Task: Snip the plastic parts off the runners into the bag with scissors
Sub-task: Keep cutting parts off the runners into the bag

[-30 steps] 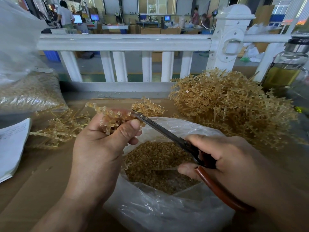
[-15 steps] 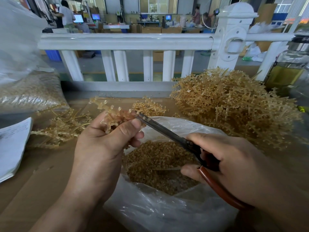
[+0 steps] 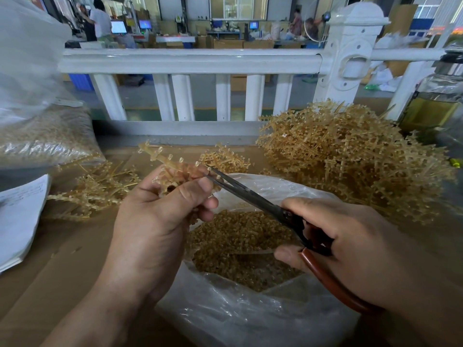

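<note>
Done so far: the clear plastic bag (image 3: pixel 225 311), open at the near centre of the brown cardboard-covered table (image 3: pixel 62 259), holds a deep layer of small amber snipped parts (image 3: pixel 238 236). A loose heap of thin stripped runners (image 3: pixel 100 189) lies at the left, and it looks like finished waste.

Left to do: a big tangled pile of amber uncut runners (image 3: pixel 350 159) sits far right, with a small cluster (image 3: pixel 225 159) just beyond the bag. Judged by that pile, a large share of the work remains.

Task's thing: the amber translucent plastic runner (image 3: pixel 172 166) is held above the far-left rim of the bag. Parts are on its short pegs, so it is not yet fully cut.

Runner axis: its long axis runs from the hand toward the far left, free end pointing far left and slightly up, pegs standing out to both sides.

Left hand: the left hand (image 3: pixel 160 221) grips the runner, fingers curled round it and thumb pressed on top.

Right hand: the right hand (image 3: pixel 350 246) holds the dark-bladed scissors with reddish-brown handles (image 3: pixel 245 194), fingers wrapped round the handles.

Scissors axis: from near right to far left, the tips at the runner just past the left thumb. The blades lie close together; whether they are fully closed cannot be told.

Step in hand: probably snipping a part at the runner's near end, where it should drop into the bag.

Surroundings: a filled clear bag (image 3: pixel 45 136) and white paper sheets (image 3: pixel 20 216) at the left, a white railing (image 3: pixel 190 61) beyond.
</note>
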